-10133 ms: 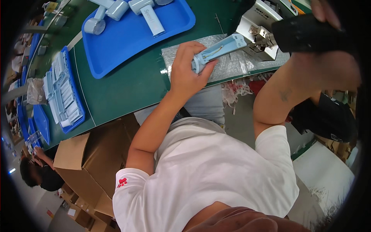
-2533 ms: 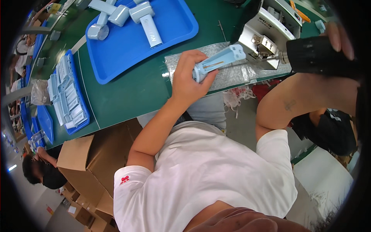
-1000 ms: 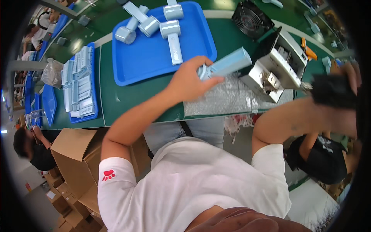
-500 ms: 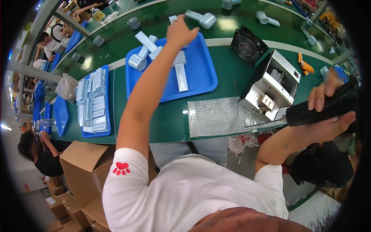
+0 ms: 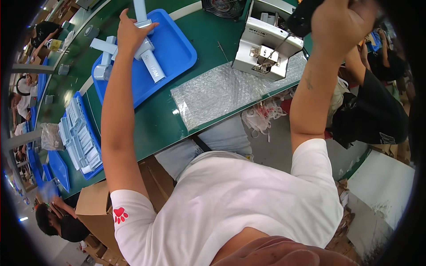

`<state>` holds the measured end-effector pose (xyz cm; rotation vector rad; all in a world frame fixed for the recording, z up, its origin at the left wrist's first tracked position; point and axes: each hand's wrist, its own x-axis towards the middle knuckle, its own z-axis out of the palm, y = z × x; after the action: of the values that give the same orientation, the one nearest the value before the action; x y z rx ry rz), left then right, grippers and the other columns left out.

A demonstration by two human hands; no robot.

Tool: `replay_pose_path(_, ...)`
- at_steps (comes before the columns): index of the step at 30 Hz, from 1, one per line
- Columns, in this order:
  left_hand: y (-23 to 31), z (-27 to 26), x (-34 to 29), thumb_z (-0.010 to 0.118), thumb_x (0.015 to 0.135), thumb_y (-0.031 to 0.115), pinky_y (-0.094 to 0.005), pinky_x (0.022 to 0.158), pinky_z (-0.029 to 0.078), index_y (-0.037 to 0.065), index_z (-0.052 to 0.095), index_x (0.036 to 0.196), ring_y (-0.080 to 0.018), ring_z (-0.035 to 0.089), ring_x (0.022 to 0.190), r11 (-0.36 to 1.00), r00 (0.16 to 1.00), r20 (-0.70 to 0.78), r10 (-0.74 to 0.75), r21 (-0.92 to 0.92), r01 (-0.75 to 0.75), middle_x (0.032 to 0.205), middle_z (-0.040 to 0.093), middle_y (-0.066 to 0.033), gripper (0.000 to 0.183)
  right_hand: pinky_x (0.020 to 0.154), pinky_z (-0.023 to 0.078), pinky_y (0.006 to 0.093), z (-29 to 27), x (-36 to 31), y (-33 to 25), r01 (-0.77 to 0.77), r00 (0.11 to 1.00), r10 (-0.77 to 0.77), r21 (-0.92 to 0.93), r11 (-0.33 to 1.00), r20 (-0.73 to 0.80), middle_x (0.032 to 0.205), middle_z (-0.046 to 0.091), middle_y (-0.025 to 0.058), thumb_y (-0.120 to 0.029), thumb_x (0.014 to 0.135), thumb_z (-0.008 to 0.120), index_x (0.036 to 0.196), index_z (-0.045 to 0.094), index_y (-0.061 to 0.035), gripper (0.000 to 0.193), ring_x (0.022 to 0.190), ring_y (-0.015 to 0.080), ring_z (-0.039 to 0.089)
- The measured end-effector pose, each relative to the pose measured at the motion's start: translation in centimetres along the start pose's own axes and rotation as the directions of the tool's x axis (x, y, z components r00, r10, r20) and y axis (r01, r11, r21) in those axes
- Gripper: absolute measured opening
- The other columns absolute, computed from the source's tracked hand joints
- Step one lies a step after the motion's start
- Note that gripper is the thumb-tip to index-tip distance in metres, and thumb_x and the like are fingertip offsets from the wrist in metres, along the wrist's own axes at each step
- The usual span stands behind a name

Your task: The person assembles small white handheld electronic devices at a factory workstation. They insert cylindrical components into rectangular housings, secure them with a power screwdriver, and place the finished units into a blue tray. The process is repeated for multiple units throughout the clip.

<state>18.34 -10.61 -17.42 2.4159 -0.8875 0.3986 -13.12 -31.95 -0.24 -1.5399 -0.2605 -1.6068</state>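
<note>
My left hand (image 5: 129, 35) is over the far side of a blue tray (image 5: 181, 46). Its thumb and fingers close around a pale-blue plastic handle piece (image 5: 140, 11), whose upper end runs out of the picture. More pale-blue handle pieces (image 5: 152, 66) with round heads lie crossed in the tray below that hand. My right hand (image 5: 339, 24), raised at the upper right and slightly blurred, is wrapped round a black electric screwdriver (image 5: 305, 18). Its thin bit (image 5: 282, 42) points down-left across the white metal housing (image 5: 270, 40), which has metal fittings on its front.
Bubble wrap (image 5: 226, 91) lies along the bench's front edge. A black cooling fan (image 5: 224, 6) stands beyond the housing, and a loose thin rod (image 5: 222, 51) lies nearby. On the left are a tray of stacked pale-blue parts (image 5: 80, 137) and a cardboard box (image 5: 93, 199). Other people work around.
The view has turned and shifted, so the bench sits higher and tilted. My right hand has swung the screwdriver up to the housing. My left hand remains at the tray's far side.
</note>
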Motion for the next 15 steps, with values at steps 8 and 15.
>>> replay_pose_path(8, -0.7, 0.5, 2.0, 0.091, 0.067, 0.056, -0.0467, 0.093, 0.055, 0.000, 0.054, 0.136, -0.0405, 0.068, 0.103, 0.993, 0.972, 0.234, -0.028, 0.119, 0.000, 0.114, 0.068, -0.0246, 0.096, 0.048, 0.046, 0.0244, -0.3, -2.2, 0.2, 0.050, 0.998, -0.050, -0.001, 0.999, 0.038, 0.080, 0.058, 0.0058, -0.014, 0.107, 0.058, 0.137, 0.047, -0.0047, 0.034, 0.054, 0.0114, 0.055)
replay_pose_path(15, 2.1, -1.3, 0.5, 0.090, 0.072, 0.053, -0.0413, 0.087, 0.057, -0.002, 0.053, 0.125, -0.0327, 0.069, 0.104, 0.998, 1.000, 0.002, 0.028, -0.062, -0.028, 0.122, 0.065, -0.0209, 0.085, 0.048, 0.047, 0.0245, 1.0, -0.7, -2.9, 0.048, 0.998, -0.042, -0.128, 0.991, 0.051, 0.080, 0.060, 0.0056, -0.017, 0.107, 0.059, 0.135, 0.049, -0.0047, 0.032, 0.053, 0.0106, 0.055)
